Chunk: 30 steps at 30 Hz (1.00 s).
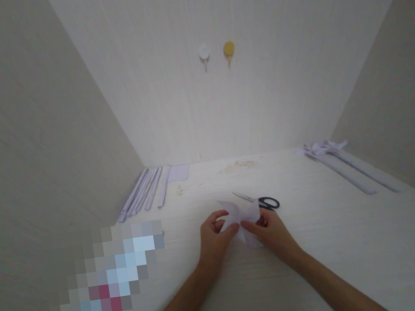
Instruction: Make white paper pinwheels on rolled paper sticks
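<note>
Just below the middle of the frame, both hands meet over a small piece of pale lilac paper (242, 217) that sits low over the counter (345, 254). The left hand (213, 239) pinches the paper's left edge between thumb and curled fingers, and the right hand (270, 229) grips the right edge the same way, so the sheet is pinned from two sides; that two-sided grip looks suited to keeping a fold or crease from slipping. The paper's points stick out above and below the fingers, which suggests it is already partly folded, though the exact shape is hard to read. Just beyond the right hand, touching or nearly touching the paper's far edge, lie scissors (260, 201) with black handles, blades pointing toward the upper left, close enough to be picked up without reaching. At the left back of the counter a row of long folded paper strips (145, 191) lies side by side against the wall, with a flat lilac sheet (177, 173) beside them. At the right back, a bundle of long strips with bow-like folded ends (342, 162) lies on a diagonal. Two round hooks, one white (204, 54) and one yellow (228, 49), are fixed to the back wall near the top centre.
</note>
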{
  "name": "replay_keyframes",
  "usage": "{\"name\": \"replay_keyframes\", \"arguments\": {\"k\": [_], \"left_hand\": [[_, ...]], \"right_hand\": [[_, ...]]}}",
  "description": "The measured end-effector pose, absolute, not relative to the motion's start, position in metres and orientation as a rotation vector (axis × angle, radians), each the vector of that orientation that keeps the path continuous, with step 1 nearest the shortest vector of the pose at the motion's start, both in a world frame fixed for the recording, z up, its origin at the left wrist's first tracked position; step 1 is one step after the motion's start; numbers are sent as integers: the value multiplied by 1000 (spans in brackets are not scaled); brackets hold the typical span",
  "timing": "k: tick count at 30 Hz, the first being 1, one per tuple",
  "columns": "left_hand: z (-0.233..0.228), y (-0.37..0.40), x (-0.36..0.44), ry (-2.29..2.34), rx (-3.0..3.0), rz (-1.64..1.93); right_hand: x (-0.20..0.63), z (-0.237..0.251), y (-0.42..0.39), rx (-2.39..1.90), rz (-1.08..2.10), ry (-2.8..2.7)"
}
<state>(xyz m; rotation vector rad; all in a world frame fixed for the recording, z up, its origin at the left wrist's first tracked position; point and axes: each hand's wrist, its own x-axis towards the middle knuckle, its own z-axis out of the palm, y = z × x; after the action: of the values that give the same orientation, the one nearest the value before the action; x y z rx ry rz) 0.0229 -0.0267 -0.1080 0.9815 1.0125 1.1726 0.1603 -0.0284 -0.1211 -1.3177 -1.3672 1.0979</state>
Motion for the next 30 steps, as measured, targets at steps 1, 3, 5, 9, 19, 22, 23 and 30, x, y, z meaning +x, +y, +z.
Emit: {"name": "replay_keyframes", "arguments": {"k": [1,3,5,9,19,22,23,30], "left_hand": [[-108,-27,23,1023,989,1170],[-107,-26,23,1052,1000,1175],[-107,-26,23,1072,1006,1183],[-106,-27,24,1082,1024,1185],[-104,-29,27,1137,1163,1225],[-105,-28,26,1104,1153,1215],[-105,-28,26,1099,1147,1216],[-105,-29,26,1123,1118,1227]], "right_hand": [[160,-120,-29,-1316,1102,-1370],[159,-119,-29,-1309,1095,-1382],[159,-118,-29,-1309,1073,-1404],[159,-117,-29,-1310,1059,-1418],[156,-111,-30,-1250,1036,-1418],[156,-111,-30,-1276,1049,-1394],[156,-111,-30,-1284,1048,-1388],[154,-115,-29,-1312,1028,-1395]]}}
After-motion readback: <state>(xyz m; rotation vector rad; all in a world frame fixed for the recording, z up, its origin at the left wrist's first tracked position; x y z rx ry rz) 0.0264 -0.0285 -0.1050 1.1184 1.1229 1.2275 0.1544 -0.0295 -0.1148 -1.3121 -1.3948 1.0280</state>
